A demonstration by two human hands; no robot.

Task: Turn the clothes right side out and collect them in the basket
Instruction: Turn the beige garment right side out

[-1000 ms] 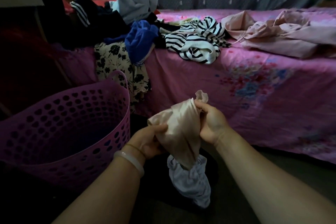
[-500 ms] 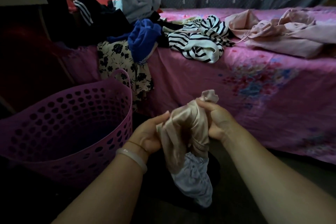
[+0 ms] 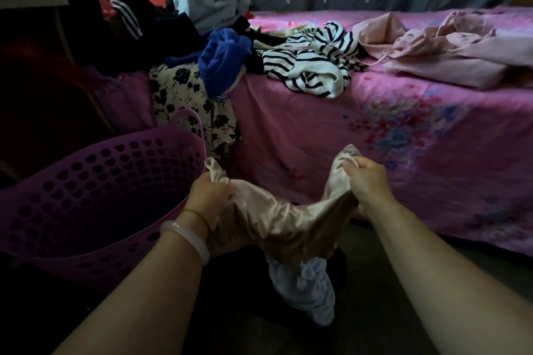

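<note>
While the left hand [image 3: 212,192] and right hand [image 3: 367,181] each grip an end of the shiny beige satin garment [image 3: 277,225], turning looks unfinished; next, dropping it into the purple perforated plastic basket [image 3: 95,181].

It is dim where I sit. Soft light reaches the pink bedspread [image 3: 288,130] ahead of me, while the inside of the basket [image 3: 95,170] and the floor below sink into near black. The frame's edges bow outward, and the dark areas look smeared.
</note>
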